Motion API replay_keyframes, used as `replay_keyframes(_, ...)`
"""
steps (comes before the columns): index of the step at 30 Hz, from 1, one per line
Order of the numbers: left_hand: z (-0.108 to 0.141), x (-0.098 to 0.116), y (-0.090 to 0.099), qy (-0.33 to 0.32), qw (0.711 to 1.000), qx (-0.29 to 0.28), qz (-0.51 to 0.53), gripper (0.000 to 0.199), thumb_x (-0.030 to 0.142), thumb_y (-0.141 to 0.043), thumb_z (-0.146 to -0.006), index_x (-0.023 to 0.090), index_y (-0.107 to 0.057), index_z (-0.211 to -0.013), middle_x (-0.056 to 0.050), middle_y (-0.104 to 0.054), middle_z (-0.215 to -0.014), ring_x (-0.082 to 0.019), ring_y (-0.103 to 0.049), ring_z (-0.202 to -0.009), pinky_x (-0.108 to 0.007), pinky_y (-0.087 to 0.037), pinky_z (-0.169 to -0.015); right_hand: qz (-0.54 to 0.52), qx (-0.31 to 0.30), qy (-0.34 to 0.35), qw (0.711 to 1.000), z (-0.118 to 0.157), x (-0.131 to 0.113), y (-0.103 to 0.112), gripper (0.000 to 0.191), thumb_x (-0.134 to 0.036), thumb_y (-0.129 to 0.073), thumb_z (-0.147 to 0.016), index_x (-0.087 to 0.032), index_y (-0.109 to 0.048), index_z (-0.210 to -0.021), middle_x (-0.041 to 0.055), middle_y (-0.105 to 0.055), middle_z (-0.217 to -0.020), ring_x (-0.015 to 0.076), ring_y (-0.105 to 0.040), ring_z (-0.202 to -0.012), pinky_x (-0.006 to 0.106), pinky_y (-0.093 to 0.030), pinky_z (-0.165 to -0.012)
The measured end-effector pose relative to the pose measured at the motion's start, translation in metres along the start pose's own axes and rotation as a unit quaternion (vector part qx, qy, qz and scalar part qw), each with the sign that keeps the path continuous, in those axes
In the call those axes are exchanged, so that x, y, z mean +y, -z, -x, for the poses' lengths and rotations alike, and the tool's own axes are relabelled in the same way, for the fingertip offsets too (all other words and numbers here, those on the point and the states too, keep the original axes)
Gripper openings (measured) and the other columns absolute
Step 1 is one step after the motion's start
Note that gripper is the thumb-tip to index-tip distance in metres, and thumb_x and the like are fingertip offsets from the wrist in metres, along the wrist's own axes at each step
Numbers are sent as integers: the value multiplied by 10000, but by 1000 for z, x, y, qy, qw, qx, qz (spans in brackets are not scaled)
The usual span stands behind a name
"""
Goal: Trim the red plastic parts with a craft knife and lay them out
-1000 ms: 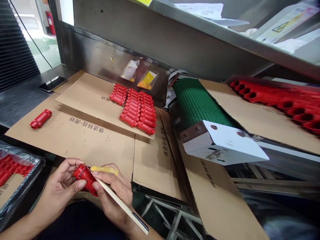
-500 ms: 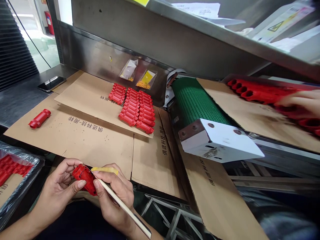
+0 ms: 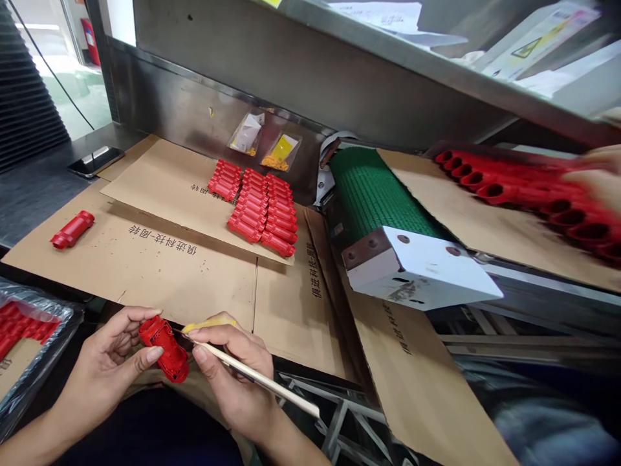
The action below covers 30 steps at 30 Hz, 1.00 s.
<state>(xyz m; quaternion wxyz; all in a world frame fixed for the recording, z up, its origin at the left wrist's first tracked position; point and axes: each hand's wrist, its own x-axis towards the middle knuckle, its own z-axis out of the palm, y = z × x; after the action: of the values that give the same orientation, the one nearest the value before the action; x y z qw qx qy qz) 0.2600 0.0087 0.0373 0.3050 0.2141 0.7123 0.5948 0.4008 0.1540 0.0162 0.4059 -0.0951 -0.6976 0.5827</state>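
My left hand (image 3: 114, 353) is closed around one end of a red ribbed plastic tube (image 3: 165, 353), its thumb and fingers pinching it above the near edge of the cardboard. In my right hand (image 3: 237, 369) is a slim tool with a long pale handle (image 3: 286, 391), gripped like a pen. The dark thin tip of this tool points at the red tube, a small gap away. A yellow cover (image 3: 208, 323), like a finger cot, shows on a finger of my right hand.
Rows of red tubes (image 3: 252, 207) lie on cardboard (image 3: 160, 194); a single tube (image 3: 72, 230) lies left. A green conveyor belt (image 3: 383, 194) stands right. Beyond it, another person's blurred hand (image 3: 594, 171) is over more red tubes (image 3: 490, 188). A plastic-lined box (image 3: 68, 323) stands lower left.
My right hand has shifted slightly right, drawing the tool's tip back from the red tube and tilting its handle flatter. The tube has turned a little in my left hand.
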Motion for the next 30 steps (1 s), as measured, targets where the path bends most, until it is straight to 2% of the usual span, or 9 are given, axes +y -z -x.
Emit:
replay_keyframes(5, 1, -2, 1, 30, 999, -18, 26, 351, 361, -891, -803, 307, -794, -1136, 1, -841, -1053, -189, -780, -977, -225, -592, -885, -20, 8, -17, 1000, -3, 1, -2, 177, -105, -717, -943, -211, -800, -1058, 69, -835, -989, 175, -768, -878, 277, -601, -793)
replay_keyframes(11, 1, -4, 2, 27, 999, -25, 24, 354, 367, -899, -802, 276, -810, -1132, -25, -835, -1042, -205, -774, -981, -233, -598, -872, -21, 10, -15, 1000, -4, 2, -2, 182, -95, -717, -937, -216, -806, -1038, 61, -838, -968, 166, -762, -855, 267, -598, -782)
replay_keyframes(17, 1, -5, 3, 33, 999, -29, 31, 348, 390, -900, -808, 305, -811, -1134, -3, -838, -1058, -180, -777, -979, -198, -591, -870, -26, 4, -27, 999, -4, 3, -2, 174, -111, -718, -943, -221, -811, -1041, 59, -837, -962, 165, -766, -849, 263, -601, -774)
replay_keyframes(25, 0, -6, 4, 30, 999, -34, 26, 352, 359, -887, -815, 282, -803, -1148, -19, -835, -1078, -209, -784, -992, -247, -613, -885, -24, 3, -33, 999, -3, 6, -3, 159, -129, -722, -945, -223, -814, -1036, 63, -835, -958, 177, -767, -844, 279, -603, -767)
replay_keyframes(30, -1, -5, 3, 20, 999, -33, 16, 327, 332, -880, -813, 277, -801, -1127, -17, -836, -1066, -200, -780, -971, -239, -610, -863, -3, 4, -39, 999, -4, 5, -2, 140, -142, -709, -954, -212, -815, -1015, 64, -828, -924, 178, -762, -819, 281, -595, -749)
